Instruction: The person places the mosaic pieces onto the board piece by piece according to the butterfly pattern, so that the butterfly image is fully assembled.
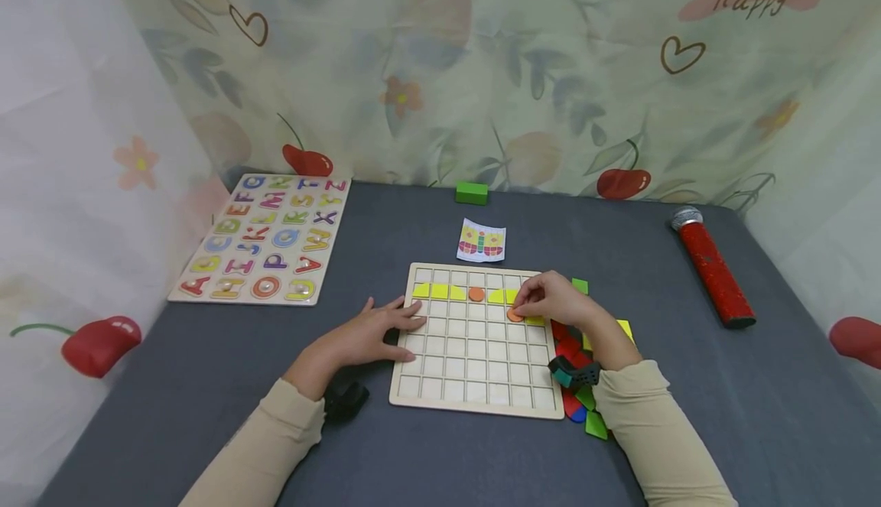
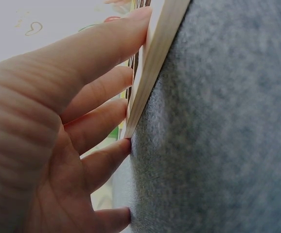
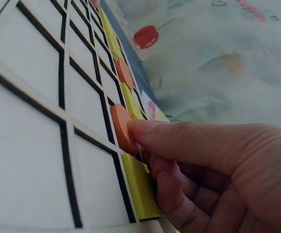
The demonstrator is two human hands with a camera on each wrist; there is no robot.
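A wooden grid board (image 1: 475,350) lies in the middle of the table, with yellow pieces (image 1: 439,290) and an orange disc (image 1: 476,294) set in an upper row. My right hand (image 1: 554,298) is at the board's upper right and pinches a second orange disc (image 3: 122,127) between thumb and fingers. Right beside that disc sits a yellow piece (image 3: 139,187) in its cell. Spread along the board's left edge, my left hand (image 1: 368,333) has nearly straight fingers. Its thumb and fingertips touch the board's side (image 2: 152,68) in the left wrist view.
Loose red, green, yellow and blue pieces (image 1: 567,342) lie right of the board, partly under my right forearm. Behind the board are a small pattern card (image 1: 481,241) and a green block (image 1: 471,193). An alphabet board (image 1: 264,243) lies far left, a red microphone (image 1: 716,270) far right.
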